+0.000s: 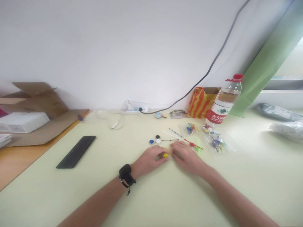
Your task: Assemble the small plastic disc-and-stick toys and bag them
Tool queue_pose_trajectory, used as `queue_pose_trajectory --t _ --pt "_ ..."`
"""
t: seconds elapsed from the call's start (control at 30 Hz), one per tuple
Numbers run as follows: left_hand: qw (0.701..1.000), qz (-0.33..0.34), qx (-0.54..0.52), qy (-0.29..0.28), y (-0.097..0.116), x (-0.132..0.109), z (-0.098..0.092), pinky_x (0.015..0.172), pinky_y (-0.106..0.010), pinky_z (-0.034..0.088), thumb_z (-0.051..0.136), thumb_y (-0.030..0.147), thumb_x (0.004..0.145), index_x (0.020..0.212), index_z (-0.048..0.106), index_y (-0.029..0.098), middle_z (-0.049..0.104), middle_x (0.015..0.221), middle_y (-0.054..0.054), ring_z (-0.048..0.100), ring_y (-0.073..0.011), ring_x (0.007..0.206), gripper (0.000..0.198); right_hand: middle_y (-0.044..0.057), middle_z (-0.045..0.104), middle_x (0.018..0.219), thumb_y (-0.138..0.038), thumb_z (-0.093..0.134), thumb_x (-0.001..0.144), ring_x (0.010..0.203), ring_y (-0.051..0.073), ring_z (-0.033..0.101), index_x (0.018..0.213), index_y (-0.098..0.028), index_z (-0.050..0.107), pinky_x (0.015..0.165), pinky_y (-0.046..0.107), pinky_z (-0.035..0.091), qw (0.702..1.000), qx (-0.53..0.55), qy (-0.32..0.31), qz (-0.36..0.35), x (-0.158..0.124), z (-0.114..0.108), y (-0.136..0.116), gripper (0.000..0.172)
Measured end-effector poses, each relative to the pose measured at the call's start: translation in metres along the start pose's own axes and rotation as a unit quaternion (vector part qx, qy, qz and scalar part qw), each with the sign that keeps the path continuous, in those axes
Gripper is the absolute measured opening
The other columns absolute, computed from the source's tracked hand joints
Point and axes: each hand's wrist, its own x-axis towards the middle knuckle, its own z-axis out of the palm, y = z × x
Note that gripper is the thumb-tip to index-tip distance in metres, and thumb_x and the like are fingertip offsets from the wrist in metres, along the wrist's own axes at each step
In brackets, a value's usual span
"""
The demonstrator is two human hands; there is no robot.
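Note:
My left hand [151, 158], with a black watch [125, 174] at its wrist, pinches a small round yellow plastic piece [165, 155] between thumb and fingers just over the table. Close by on the right is my right hand [186, 157], its fingers curled together near the tabletop; whatever they hold is hidden. Beyond the left hand lie small blue [151, 142], black [157, 136] and white [158, 141] discs. A dark thin rod [169, 140] and a blue rod [175, 132] lie past the fingertips. A red rod with a round middle [192, 144] rests behind the right hand.
Clear bags of small coloured parts [218, 143] lie at right, before a large water bottle [222, 102] and a striped bag [201, 102]. A power strip [134, 107] and glasses [178, 113] are by the wall. A black flat case [76, 152] and cardboard [44, 126] are at left.

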Motion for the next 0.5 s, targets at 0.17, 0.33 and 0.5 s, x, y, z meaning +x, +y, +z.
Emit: queue_pose_trajectory --t 0.17,0.33,0.5 --pt "0.99 -0.054 -0.119 0.042 -0.001 0.003 0.002 0.08 -0.028 0.053 0.07 0.034 0.091 0.104 0.074 0.02 0.075 0.102 -0.005 0.065 -0.0161 0.082 0.02 0.004 0.063 0.088 -0.019 0.046 0.098 0.083 0.022 0.059 0.09 -0.024 0.047 0.073 0.036 0.047 0.997 0.04 0.016 0.067 0.001 -0.007 -0.003 0.009" --pt "0.948 -0.126 -0.291 0.017 0.002 0.005 0.004 0.088 -0.034 0.057 0.079 0.038 0.083 0.114 0.072 0.016 0.074 0.107 -0.01 0.071 -0.0212 0.094 0.038 0.001 0.057 0.081 -0.034 0.047 0.101 0.071 0.017 0.056 0.091 -0.024 0.046 0.065 0.032 0.047 0.968 0.19 0.093 0.138 0.004 -0.009 -0.007 0.015" --pt "0.934 -0.136 -0.33 0.026 -0.002 0.006 0.007 0.093 -0.036 0.056 0.083 0.034 0.08 0.117 0.073 0.016 0.075 0.107 -0.011 0.072 -0.0231 0.099 0.042 0.005 0.066 0.094 -0.042 0.063 0.094 0.083 0.02 0.066 0.106 -0.023 0.058 0.079 0.036 0.055 0.926 0.319 0.13 0.156 0.009 -0.008 -0.013 0.023"
